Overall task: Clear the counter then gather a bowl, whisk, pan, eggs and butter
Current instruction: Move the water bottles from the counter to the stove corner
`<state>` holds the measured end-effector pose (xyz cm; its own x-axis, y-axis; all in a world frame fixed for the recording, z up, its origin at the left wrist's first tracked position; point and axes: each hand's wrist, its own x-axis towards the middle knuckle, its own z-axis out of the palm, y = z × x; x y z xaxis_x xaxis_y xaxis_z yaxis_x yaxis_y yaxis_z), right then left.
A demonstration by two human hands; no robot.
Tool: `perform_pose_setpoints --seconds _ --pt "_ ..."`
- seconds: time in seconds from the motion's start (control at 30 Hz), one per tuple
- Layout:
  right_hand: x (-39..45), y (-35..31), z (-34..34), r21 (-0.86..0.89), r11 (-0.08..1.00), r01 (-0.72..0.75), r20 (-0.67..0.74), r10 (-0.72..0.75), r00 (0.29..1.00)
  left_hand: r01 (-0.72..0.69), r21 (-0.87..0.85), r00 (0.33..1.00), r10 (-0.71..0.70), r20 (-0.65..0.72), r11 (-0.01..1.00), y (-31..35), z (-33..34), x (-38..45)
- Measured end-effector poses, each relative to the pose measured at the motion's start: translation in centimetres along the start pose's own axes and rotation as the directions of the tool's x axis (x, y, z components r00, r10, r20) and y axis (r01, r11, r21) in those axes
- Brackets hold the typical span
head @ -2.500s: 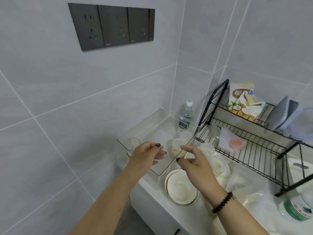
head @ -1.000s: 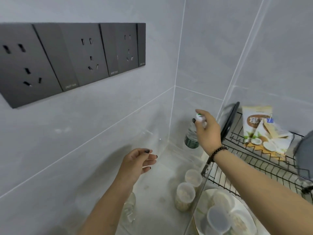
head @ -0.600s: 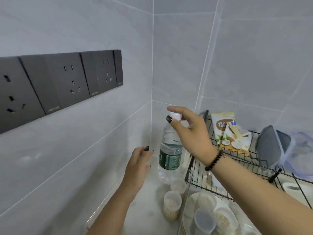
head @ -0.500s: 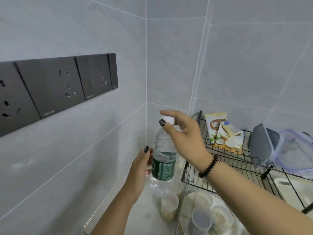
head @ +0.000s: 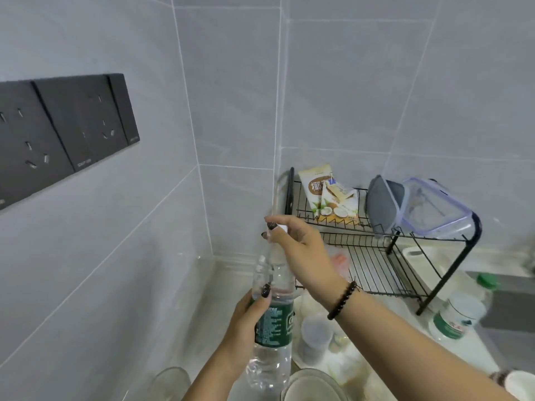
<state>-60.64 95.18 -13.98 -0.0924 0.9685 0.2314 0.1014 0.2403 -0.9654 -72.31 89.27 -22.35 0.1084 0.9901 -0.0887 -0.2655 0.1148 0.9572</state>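
Clearing the bench [head: 223, 287]: first stage of the task, judged from the clutter on hand. Holding a water bottle [head: 272, 322] upright above the bench, off the surface, near the tiled corner. Left hand [head: 246, 319] wrapped round the bottle at its green label, thumb across the clear shoulder above it. Right hand [head: 301, 250] curled over the neck, fingertips [head: 270, 227] pinching the white cap [head: 282, 228]. Both hands closed on the same bottle; cannot tell whether the cap is being turned or merely gripped.

Standing just right of the bottle: black wire rack [head: 376, 256], two tiers. Upper tier: snack bag [head: 324, 195], grey lid [head: 382, 206], clear box [head: 434, 209]. Below and in front of the rack: small lidded tubs [head: 315, 337] on a plate, partly hidden by the right forearm. Bowl [head: 312, 386] at bottom edge, glass [head: 170, 383] left of it. White jar [head: 457, 316] with green label farther right. Sockets [head: 66, 131] on the left wall.

None of whisk, pan, eggs or butter visible; bowl at bottom edge possibly the task's bowl, not confirmed.

Next move, as judged: carrying the bottle off the bench to storage, keeping it upright with the cap secure. Requires a clear path past rack and tubs; left-hand grip on the label looks sufficient to free the right hand. Risk: thin plastic flexing under squeeze if the cap is loose.
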Motion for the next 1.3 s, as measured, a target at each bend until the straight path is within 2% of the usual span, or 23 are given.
perform_pose_setpoints --seconds 0.1,0.2,0.37,0.67,0.9,1.13,1.2,1.3 --pt "-0.6 1.3 -1.6 0.01 0.997 -0.072 -0.043 0.072 0.996 0.12 0.005 0.981 -0.119 0.154 0.993 -1.6 0.2 0.0" --pt "-1.6 2.6 -2.8 -0.031 0.992 -0.119 -0.148 0.113 0.983 0.202 0.021 0.961 -0.202 0.189 0.979 -2.9 1.1 0.2" --pt "-3.4 4.8 -5.3 0.03 0.976 -0.216 -0.377 0.211 0.902 0.259 0.134 0.94 -0.281 0.191 0.957 -4.8 3.3 0.9" --pt "-6.1 5.3 -11.3 0.028 0.971 -0.238 -0.48 0.222 0.849 0.249 0.198 0.895 -0.303 0.327 0.948 -4.8 8.2 1.6" --pt "-7.2 6.5 -18.0 0.041 0.972 -0.231 -0.498 0.221 0.839 0.214 0.173 0.923 -0.257 0.287 0.961 -5.0 13.4 3.3" --pt "-7.3 7.2 -28.8 -0.187 0.955 -0.231 -0.545 0.095 0.833 0.198 0.154 0.964 -0.221 0.146 0.968 -6.4 20.5 5.1" --pt "-7.2 8.3 -30.6 -0.27 0.935 -0.229 -0.586 0.029 0.81 0.195 0.146 0.972 -0.211 0.105 0.97 -6.8 21.1 5.1" --pt "-6.9 11.1 -34.7 -0.256 0.934 -0.247 -0.615 0.039 0.788 0.204 0.15 0.976 -0.212 0.038 0.967 -8.1 23.5 5.0"
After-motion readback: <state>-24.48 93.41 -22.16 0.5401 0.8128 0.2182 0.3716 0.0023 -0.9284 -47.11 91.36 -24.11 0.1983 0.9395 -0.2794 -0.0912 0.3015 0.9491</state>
